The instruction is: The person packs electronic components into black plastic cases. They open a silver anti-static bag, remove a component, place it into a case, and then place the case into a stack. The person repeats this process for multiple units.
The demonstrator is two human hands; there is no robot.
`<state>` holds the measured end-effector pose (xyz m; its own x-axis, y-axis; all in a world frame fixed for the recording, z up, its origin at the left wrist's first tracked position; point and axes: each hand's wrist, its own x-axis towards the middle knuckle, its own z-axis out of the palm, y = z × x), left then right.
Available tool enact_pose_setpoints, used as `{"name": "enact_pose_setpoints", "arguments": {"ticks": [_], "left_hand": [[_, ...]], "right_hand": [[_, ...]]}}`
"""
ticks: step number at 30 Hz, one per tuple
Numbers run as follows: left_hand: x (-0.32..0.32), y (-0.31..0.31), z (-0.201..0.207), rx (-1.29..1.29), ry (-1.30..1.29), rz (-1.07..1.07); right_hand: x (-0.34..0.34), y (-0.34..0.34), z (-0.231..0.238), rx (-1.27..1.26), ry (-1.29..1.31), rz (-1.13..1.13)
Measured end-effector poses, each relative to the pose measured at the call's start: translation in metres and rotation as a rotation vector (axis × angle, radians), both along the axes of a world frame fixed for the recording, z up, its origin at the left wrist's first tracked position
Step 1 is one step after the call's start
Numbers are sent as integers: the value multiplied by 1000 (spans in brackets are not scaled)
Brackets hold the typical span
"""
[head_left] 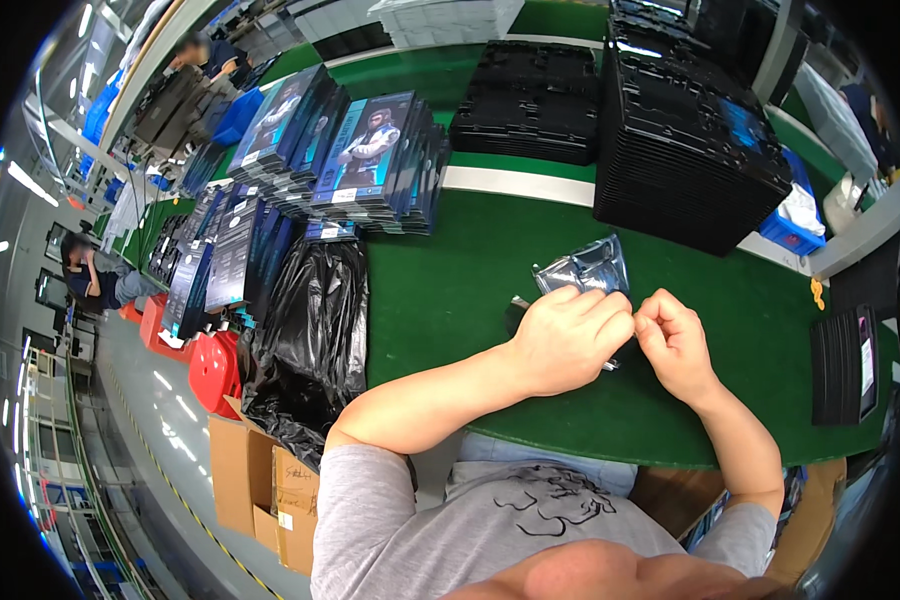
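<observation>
Over the green tabletop (450, 300), my left hand (570, 340) is closed with its knuckles up, gripping a shiny silver bag (598, 262) whose far end sticks out beyond the fingers. My right hand (675, 345) is beside it, thumb and fingers pinched together close to the left fingertips. Whatever is in that pinch is too small or hidden to make out. A small dark piece (516, 312) shows at the left hand's outer side, partly covered by it.
Stacked printed boxes (370, 150) stand at the back left, beside a black plastic bag (315, 300). Tall stacks of black trays (680, 150) rise at the back right. A dark box (838, 370) lies right. Red stools (215, 370) and a carton (245, 480) are left below.
</observation>
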<state>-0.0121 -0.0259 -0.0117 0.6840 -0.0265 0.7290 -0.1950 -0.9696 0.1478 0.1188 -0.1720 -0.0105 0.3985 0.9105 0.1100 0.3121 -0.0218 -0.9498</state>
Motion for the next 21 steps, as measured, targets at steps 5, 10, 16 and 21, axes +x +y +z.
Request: {"name": "enact_pose_setpoints", "arguments": {"ticks": [5,10,16,21], "left_hand": [[0,0,-2,37,49,-4],[4,-2,2,16,2,-25],[3,6,6,-371,211,-100],[0,6,6,-427,361,-175]], "right_hand": [[-9,5,-6,55,297,-71],[1,3,-7,35,912,83],[15,2,10,-77,391,192],[22,1,15,-269,-46,324]]}}
